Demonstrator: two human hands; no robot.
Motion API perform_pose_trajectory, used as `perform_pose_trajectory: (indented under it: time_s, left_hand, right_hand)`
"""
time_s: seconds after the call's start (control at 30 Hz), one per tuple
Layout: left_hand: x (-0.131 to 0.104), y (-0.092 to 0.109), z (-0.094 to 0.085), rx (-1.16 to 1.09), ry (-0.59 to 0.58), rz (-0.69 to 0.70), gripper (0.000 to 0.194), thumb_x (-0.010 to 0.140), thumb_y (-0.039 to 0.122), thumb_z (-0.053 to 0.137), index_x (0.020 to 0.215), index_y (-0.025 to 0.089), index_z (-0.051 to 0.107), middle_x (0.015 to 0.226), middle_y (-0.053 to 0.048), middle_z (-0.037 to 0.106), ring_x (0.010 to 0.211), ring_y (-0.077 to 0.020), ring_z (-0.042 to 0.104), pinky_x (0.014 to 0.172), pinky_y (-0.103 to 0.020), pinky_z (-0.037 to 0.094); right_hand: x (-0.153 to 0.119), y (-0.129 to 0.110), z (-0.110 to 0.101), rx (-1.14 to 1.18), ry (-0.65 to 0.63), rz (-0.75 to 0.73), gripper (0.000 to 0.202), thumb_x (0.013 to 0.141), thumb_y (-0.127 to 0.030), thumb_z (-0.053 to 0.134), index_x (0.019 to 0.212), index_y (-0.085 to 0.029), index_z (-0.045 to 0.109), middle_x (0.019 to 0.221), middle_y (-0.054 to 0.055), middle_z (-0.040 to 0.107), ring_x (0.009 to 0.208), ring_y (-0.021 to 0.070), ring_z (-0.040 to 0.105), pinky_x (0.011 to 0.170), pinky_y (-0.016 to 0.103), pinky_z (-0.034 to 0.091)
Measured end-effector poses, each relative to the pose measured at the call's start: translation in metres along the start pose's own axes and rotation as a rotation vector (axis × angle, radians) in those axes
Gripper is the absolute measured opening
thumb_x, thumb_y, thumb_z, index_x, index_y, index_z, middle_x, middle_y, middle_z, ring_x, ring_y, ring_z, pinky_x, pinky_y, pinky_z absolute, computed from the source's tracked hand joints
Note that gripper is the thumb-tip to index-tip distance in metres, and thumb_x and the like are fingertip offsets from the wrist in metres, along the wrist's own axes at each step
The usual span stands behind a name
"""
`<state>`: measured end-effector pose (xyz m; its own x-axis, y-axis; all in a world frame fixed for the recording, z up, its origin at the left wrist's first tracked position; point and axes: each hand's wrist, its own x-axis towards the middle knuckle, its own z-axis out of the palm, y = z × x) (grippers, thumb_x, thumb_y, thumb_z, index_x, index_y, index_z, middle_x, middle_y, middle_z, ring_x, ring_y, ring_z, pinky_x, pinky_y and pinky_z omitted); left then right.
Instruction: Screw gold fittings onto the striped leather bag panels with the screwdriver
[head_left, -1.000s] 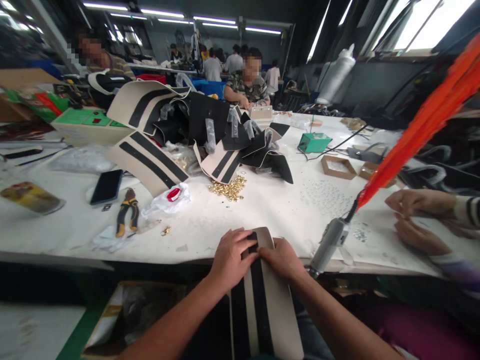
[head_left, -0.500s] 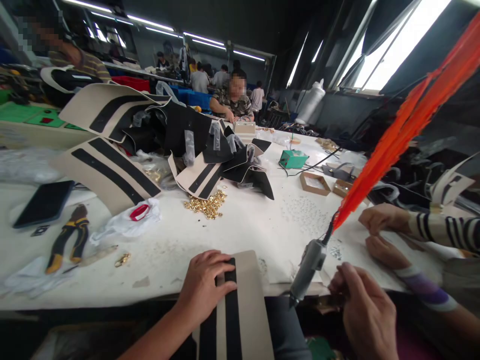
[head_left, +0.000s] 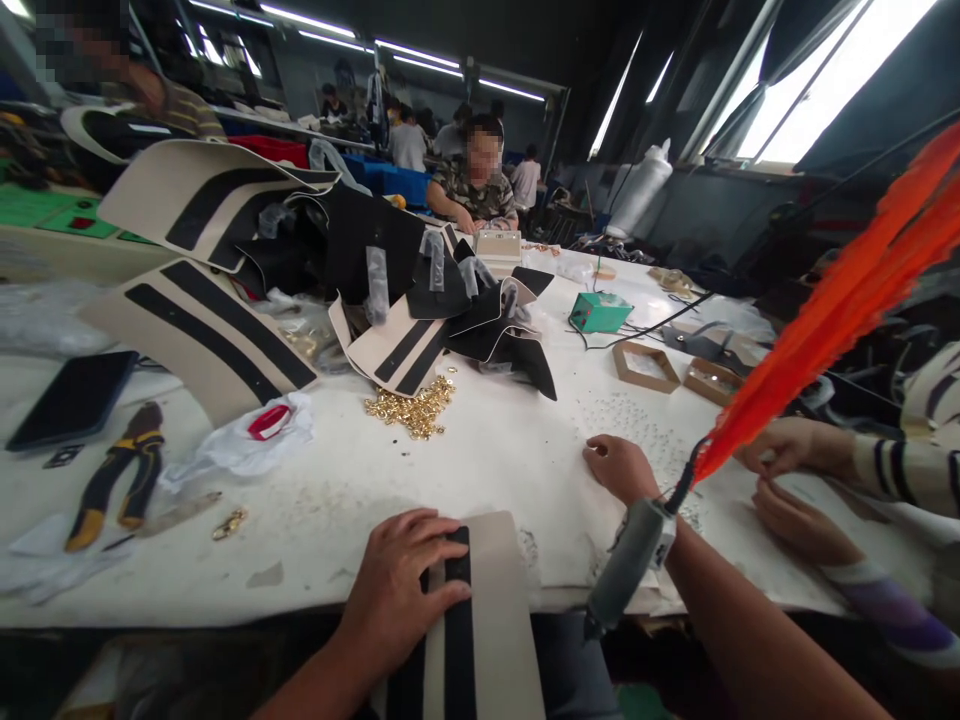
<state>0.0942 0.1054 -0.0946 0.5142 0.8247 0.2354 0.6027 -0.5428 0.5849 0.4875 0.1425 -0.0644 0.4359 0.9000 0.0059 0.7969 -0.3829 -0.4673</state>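
A beige panel with black stripes (head_left: pixel 499 600) lies at the table's front edge, reaching down over my lap. My left hand (head_left: pixel 416 570) rests on its left side, fingers spread and thumb on a black stripe. Farther right, my right hand (head_left: pixel 622 468) is over the table beside scattered small clear pieces (head_left: pixel 626 415); its fingers are curled, and anything between them is too small to make out. A grey electric screwdriver (head_left: pixel 630 570) hangs in front of my right forearm, below an orange cord (head_left: pixel 832 300).
Gold clasps (head_left: pixel 412 408) lie below heaped striped panels (head_left: pixel 397 350). Pliers (head_left: pixel 124 475) and a phone (head_left: pixel 73 398) are at left. Cardboard trays (head_left: pixel 646 367) and a green box (head_left: pixel 600 312) stand at right. A co-worker's hands (head_left: pixel 802 520) are close by; another person (head_left: pixel 480 180) sits opposite.
My right hand has moved forward and left from the table's edge, past the hanging screwdriver, to the small pieces. My left hand remains on the panel. The view has shifted slightly.
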Motion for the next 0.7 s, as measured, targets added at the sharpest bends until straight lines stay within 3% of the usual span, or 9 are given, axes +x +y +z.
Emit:
perform_pose_trajectory:
  time_s: [0.17, 0.27, 0.5, 0.7]
  left_hand:
    - [0.002, 0.003, -0.002, -0.003, -0.027, -0.027, 0.038, 0.069, 0.027, 0.095, 0.104, 0.040, 0.085, 0.129, 0.003, 0.081, 0.129, -0.0395, 0.066, 0.110, -0.061, 0.050]
    - [0.002, 0.005, -0.003, -0.010, -0.028, -0.031, 0.038, 0.070, 0.027, 0.095, 0.104, 0.040, 0.085, 0.130, 0.003, 0.080, 0.129, -0.0393, 0.065, 0.110, -0.061, 0.048]
    - [0.000, 0.006, -0.003, -0.041, -0.015, -0.022, 0.039, 0.069, 0.023, 0.096, 0.103, 0.038, 0.083, 0.130, 0.004, 0.080, 0.130, -0.0386, 0.064, 0.110, -0.061, 0.047]
    - [-0.002, 0.006, 0.000, -0.038, 0.007, -0.001, 0.040, 0.069, 0.025, 0.099, 0.104, 0.036, 0.083, 0.130, 0.004, 0.080, 0.128, -0.0379, 0.065, 0.109, -0.062, 0.047]
  right_hand:
    - [0.004, 0.001, -0.002, -0.020, -0.083, 0.032, 0.030, 0.091, -0.028, 0.061, 0.104, -0.012, 0.083, 0.063, 0.005, 0.074, 0.064, 0.0202, 0.069, 0.074, 0.029, 0.049]
    - [0.005, -0.001, -0.004, -0.041, -0.109, 0.023, 0.029, 0.093, -0.027, 0.058, 0.095, -0.013, 0.083, 0.055, 0.003, 0.070, 0.057, 0.0186, 0.067, 0.070, 0.028, 0.048]
    - [-0.004, 0.001, -0.006, -0.237, -0.090, -0.076, 0.023, 0.093, -0.024, 0.061, 0.094, -0.017, 0.083, 0.095, 0.011, 0.081, 0.088, 0.0241, 0.071, 0.073, 0.031, 0.042]
    - [-0.012, 0.006, -0.008, -0.329, -0.088, -0.183, 0.027, 0.099, -0.023, 0.055, 0.085, -0.017, 0.077, 0.096, 0.013, 0.076, 0.085, 0.0234, 0.067, 0.070, 0.033, 0.035]
